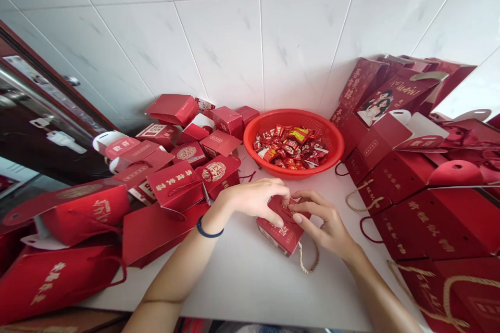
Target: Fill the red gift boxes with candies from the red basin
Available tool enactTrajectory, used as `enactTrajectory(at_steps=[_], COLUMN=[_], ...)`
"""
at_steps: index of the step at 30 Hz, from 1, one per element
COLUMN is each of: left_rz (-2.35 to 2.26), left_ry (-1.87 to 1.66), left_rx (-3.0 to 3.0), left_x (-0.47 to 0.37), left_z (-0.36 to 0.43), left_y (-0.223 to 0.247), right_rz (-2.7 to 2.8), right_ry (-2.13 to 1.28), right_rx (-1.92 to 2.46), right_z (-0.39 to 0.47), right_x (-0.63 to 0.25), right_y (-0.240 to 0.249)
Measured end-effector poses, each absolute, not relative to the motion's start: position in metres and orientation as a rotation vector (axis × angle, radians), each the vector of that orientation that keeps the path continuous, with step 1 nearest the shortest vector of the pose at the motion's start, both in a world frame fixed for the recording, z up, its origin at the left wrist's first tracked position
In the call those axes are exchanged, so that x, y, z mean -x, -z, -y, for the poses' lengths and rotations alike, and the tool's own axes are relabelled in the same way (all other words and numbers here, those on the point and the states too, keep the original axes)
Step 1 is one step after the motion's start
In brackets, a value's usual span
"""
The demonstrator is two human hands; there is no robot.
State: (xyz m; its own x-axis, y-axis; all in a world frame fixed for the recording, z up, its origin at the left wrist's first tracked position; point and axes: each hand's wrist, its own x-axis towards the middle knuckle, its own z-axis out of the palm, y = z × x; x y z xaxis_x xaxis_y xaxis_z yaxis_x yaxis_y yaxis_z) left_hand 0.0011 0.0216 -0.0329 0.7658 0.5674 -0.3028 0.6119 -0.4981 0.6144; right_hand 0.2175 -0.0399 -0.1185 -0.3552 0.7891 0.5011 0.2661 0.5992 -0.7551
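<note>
A small red gift box (278,238) with gold lettering lies on the white tabletop, and both of my hands are on it. My left hand (255,199) curves over the top from the left, thumb and fingers closed on the lid flaps. From the right, my right hand (325,222) has bent fingers pressed at the middle of the same lid. The exact grip is partly hidden by the fingers. A beige rope handle (308,264) loops out at the box's near right side. Just beyond my hands stands a red plastic basket (336,146) with wrapped candies (291,145) inside.
Several red boxes (177,179) are piled on the left, some with raised flaps. On the right, stacked red boxes (433,229) with rope handles stand beneath red gift bags (390,94). A white tiled wall (219,36) closes off the back. Keys (64,140) hang at a dark door.
</note>
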Motion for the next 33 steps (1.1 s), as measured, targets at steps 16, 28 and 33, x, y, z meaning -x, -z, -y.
enactTrajectory(at_steps=[16, 28, 33], left_rz=[-1.277, -1.256, -1.291], left_ry=[0.054, -0.007, 0.006], left_rx=[-2.195, -2.214, -2.23], left_x=[0.001, -0.001, -0.002], left_z=[-0.027, -0.024, -0.02], left_y=[0.042, 0.04, 0.035], right_rz=[1.578, 1.268, 1.64], right_ry=[-1.085, -1.006, -0.897], right_rx=[1.301, 0.983, 1.09], right_z=[0.03, 0.039, 0.042], right_x=[-0.219, -0.224, -0.203], right_y=[0.127, 0.077, 0.079])
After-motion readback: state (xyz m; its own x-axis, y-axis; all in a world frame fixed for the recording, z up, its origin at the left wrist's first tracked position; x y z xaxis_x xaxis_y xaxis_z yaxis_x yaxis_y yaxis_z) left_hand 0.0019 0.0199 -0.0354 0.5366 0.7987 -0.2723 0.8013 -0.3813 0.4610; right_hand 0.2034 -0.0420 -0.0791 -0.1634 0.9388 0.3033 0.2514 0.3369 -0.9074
